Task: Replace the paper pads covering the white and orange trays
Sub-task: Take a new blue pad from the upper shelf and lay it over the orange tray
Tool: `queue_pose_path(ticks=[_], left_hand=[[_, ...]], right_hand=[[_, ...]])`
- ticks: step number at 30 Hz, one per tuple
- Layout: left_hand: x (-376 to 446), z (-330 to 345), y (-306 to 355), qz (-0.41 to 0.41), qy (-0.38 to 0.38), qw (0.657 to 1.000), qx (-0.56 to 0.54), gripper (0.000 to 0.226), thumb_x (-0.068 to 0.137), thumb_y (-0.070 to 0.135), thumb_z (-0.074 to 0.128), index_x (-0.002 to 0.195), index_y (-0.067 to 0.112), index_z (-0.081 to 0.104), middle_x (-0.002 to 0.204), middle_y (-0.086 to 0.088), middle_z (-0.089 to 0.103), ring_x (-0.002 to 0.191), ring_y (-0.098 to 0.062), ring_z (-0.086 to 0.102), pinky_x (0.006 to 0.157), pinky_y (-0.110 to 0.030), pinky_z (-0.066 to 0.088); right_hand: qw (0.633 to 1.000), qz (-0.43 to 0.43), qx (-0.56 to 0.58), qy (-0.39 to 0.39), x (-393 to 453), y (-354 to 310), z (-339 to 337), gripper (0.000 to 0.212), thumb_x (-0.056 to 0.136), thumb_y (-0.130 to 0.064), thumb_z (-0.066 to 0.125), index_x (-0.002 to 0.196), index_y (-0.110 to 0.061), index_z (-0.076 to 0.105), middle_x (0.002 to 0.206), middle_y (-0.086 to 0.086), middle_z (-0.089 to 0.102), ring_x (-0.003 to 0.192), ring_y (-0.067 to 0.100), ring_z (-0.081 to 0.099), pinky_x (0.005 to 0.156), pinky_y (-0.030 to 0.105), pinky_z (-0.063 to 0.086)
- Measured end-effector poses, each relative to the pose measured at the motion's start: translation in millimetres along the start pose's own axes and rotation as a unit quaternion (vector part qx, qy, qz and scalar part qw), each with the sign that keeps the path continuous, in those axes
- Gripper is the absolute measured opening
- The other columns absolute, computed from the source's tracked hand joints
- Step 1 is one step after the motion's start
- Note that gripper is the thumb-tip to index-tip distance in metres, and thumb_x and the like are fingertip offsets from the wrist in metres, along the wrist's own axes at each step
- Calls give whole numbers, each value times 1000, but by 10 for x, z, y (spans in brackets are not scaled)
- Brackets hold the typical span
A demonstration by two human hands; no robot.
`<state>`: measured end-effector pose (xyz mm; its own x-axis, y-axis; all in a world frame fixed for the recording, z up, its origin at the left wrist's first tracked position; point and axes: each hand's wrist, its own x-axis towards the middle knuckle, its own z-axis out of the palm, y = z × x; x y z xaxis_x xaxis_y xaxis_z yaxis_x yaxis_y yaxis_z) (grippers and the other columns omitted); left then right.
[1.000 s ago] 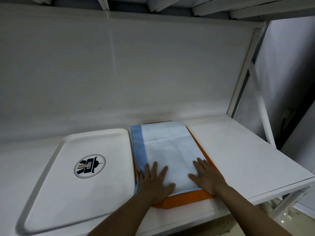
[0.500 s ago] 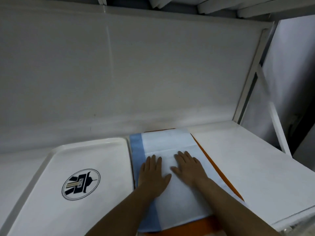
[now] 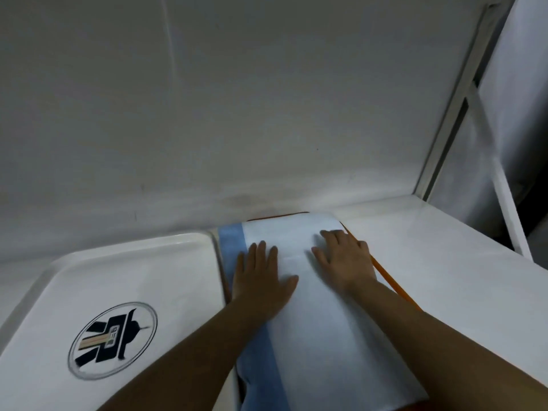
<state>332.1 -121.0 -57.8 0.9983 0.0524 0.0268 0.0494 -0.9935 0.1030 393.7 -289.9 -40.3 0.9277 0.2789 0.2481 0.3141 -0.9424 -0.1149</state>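
Nearest, the pad (image 3: 320, 336) is spread over the orange tray (image 3: 394, 284), of which only a thin right edge is seen. The left hand (image 3: 261, 280) is laid flat on the pad, fingers straight. Further back, the right hand (image 3: 345, 258) is pressed flat too. The white tray (image 3: 133, 262) lies bare alongside, left.

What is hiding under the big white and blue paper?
An orange tray: only its edge peeks out beside the paper pad. The rest is covered, so whatever else lies underneath can't be seen.
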Motion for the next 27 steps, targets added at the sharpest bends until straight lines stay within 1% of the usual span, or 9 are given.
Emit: queue_pose_path(ticks=[3, 6, 11, 13, 16, 20, 23, 25, 27], left_hand=[[281, 18, -138, 3, -10, 1000, 17, 71, 97, 54, 21, 152, 16, -4, 159, -7, -13, 147, -22, -13, 118, -40, -7], [496, 78, -158, 29, -13, 999, 0, 67, 99, 49, 22, 152, 16, -3, 160, -5, -11, 147, -20, -9, 119, -38, -2], [685, 186, -265, 45, -40, 998, -6, 65, 98, 51, 21, 153, 21, 1, 161, -3, -7, 148, -19, -5, 119, -40, 2], [674, 200, -333, 22, -21, 999, 19, 68, 97, 55, 17, 153, 19, 2, 161, -4, -6, 148, -22, -3, 119, -44, 1], [600, 194, -325, -24, 1, 999, 46, 74, 95, 60, 13, 153, 16, 2, 161, -5, -3, 148, -25, -1, 118, -48, -6], [529, 199, -316, -80, 12, 996, 27, 85, 91, 66, 14, 152, 7, 2, 160, -10, 3, 147, -24, 3, 117, -48, -11], [503, 189, -318, -106, 15, 994, 30, 91, 89, 69, 15, 151, 2, 2, 159, -14, 8, 147, -26, 5, 118, -48, -10], [507, 167, -299, -100, 24, 994, 35, 90, 90, 68, 14, 151, 3, 3, 159, -14, 6, 147, -27, 3, 118, -47, -11], [525, 160, -272, -48, 30, 998, 18, 82, 93, 63, 17, 152, 8, 1, 160, -11, -1, 148, -25, -2, 117, -44, -10]], right_hand=[[994, -92, 30, -48, 289, -63, 129, 53, 102, -40, 27, 151, -22, 19, 158, -3, 16, 147, 15, 8, 116, 34, 11], [986, -138, 49, -84, 450, -128, 348, 54, 102, -42, 24, 152, -26, 12, 160, -7, 5, 147, 11, -2, 118, 33, 1], [990, -57, 43, -124, 575, -34, 545, 61, 99, -54, 21, 152, -26, 11, 160, -7, -3, 147, 11, -4, 119, 35, 0], [991, -20, 41, -124, 583, 25, 549, 65, 97, -57, 20, 152, -24, 11, 161, -5, -1, 148, 14, -2, 119, 37, 2], [993, 19, 25, -113, 589, 98, 556, 69, 96, -60, 19, 152, -20, 14, 161, -1, 5, 148, 18, 4, 119, 39, 8], [993, 56, 12, -102, 604, 143, 584, 71, 95, -61, 21, 149, -16, 20, 160, 3, 13, 147, 22, 11, 118, 40, 13], [993, 84, -16, -81, 602, 112, 564, 69, 95, -60, 22, 145, -13, 28, 155, 5, 26, 143, 22, 23, 115, 39, 20], [995, 77, -56, -34, 600, 71, 517, 60, 97, -51, 25, 140, -12, 36, 147, 6, 38, 135, 23, 34, 110, 38, 27], [998, 17, -52, -2, 609, 71, 486, 53, 99, -44, 28, 141, -12, 35, 146, 6, 39, 133, 22, 35, 109, 36, 27]])
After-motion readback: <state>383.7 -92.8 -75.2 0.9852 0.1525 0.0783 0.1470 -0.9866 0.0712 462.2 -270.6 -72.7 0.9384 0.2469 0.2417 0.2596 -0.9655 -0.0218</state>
